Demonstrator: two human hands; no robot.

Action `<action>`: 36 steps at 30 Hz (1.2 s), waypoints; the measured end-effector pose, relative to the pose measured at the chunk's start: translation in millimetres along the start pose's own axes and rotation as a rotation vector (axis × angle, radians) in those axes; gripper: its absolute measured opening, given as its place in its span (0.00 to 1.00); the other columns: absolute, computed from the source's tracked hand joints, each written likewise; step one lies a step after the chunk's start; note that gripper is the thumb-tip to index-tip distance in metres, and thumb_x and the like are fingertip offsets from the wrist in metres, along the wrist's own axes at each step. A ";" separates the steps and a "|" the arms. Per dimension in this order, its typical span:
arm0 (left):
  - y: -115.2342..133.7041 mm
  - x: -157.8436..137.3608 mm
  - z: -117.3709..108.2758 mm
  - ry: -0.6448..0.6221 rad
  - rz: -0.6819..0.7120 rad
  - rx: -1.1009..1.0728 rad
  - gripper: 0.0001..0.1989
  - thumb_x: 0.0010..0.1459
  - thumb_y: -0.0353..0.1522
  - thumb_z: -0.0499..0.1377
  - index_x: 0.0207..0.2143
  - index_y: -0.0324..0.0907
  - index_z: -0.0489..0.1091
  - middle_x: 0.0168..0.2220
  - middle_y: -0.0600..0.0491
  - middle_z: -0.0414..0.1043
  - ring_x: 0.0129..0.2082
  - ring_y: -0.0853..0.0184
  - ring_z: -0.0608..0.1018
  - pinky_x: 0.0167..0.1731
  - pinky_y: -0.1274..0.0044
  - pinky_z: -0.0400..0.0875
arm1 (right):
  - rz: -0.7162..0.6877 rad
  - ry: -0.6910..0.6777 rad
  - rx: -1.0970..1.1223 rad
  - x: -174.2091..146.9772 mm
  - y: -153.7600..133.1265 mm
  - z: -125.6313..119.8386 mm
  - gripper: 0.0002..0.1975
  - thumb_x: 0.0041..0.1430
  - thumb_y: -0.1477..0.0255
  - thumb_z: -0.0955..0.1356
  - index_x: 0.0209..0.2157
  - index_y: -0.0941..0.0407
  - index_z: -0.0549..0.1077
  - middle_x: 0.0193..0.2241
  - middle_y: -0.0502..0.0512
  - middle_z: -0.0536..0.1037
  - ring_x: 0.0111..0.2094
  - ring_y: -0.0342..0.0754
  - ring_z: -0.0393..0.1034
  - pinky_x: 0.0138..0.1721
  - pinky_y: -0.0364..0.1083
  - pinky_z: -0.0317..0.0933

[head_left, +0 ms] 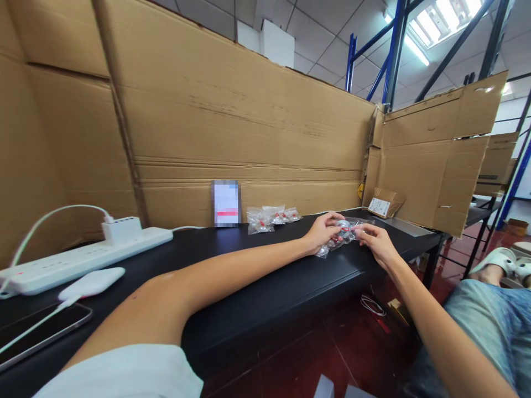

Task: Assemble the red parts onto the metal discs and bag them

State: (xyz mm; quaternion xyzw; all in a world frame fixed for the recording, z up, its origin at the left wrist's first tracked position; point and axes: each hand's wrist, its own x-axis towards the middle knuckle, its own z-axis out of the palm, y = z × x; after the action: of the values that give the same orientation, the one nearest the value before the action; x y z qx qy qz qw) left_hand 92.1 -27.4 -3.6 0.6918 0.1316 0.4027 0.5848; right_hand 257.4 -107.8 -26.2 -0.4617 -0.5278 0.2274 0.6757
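Note:
Over the right part of the black table (265, 254), both my hands are on a clear plastic bag (345, 232) with small silvery and red pieces inside. My left hand (323, 231) has its fingers closed on the bag's left side. On the opposite side, my right hand (376, 242) pinches the bag's edge between thumb and fingers. What exactly the pieces are is too small to tell. Further left, against the cardboard, lie several similar clear bags (271, 218) with red and shiny bits in them.
A cardboard wall (249, 121) closes off the back. On the left are a white power strip (83, 260) with a charger (121, 229), a white power bank (92, 283) and a phone (45, 331). A blurred-out upright screen (226, 204) stands behind; a brown package (385, 203) lies right.

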 end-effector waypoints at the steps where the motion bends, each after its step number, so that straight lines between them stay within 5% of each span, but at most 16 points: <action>1: 0.7 -1.0 0.0 -0.005 -0.004 0.000 0.16 0.48 0.26 0.63 0.41 0.39 0.68 0.33 0.52 0.73 0.21 0.73 0.75 0.23 0.79 0.72 | 0.001 -0.015 -0.008 -1.0 -1.2 -0.1 0.16 0.39 0.62 0.76 0.29 0.58 0.80 0.34 0.58 0.78 0.28 0.45 0.67 0.23 0.42 0.59; 11: 5.6 -6.6 3.6 -0.120 0.106 0.124 0.16 0.48 0.29 0.64 0.40 0.37 0.68 0.37 0.49 0.73 0.27 0.70 0.78 0.30 0.76 0.75 | 0.023 0.029 -0.032 -3.8 -4.7 0.2 0.21 0.32 0.59 0.78 0.27 0.60 0.80 0.25 0.57 0.78 0.23 0.44 0.65 0.24 0.44 0.58; 20: -0.5 -2.4 1.2 0.117 0.216 0.343 0.03 0.55 0.31 0.57 0.32 0.40 0.67 0.28 0.53 0.72 0.26 0.70 0.76 0.27 0.79 0.72 | -0.059 0.343 0.103 2.3 7.0 -3.5 0.18 0.35 0.58 0.77 0.23 0.58 0.76 0.24 0.53 0.75 0.23 0.44 0.65 0.23 0.43 0.60; 28: 1.5 -0.4 6.3 0.036 0.343 0.692 0.07 0.57 0.34 0.58 0.31 0.40 0.72 0.29 0.54 0.74 0.28 0.70 0.74 0.32 0.78 0.67 | -0.023 0.148 0.065 -1.2 2.7 -2.5 0.18 0.35 0.61 0.77 0.25 0.60 0.78 0.26 0.54 0.76 0.24 0.43 0.64 0.24 0.43 0.60; 36: 25.5 5.3 6.6 0.236 0.466 0.830 0.08 0.57 0.32 0.57 0.27 0.40 0.72 0.29 0.52 0.72 0.31 0.69 0.71 0.35 0.77 0.65 | -0.056 0.408 0.201 3.7 12.0 -7.2 0.17 0.37 0.60 0.76 0.25 0.56 0.73 0.25 0.50 0.74 0.25 0.44 0.68 0.25 0.44 0.67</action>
State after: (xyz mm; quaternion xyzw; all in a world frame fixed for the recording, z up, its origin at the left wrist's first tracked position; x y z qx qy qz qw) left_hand 92.8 -35.8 21.9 0.8270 0.1882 0.5121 0.1353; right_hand 267.4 -102.0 -34.8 -0.4138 -0.3677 0.1618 0.8169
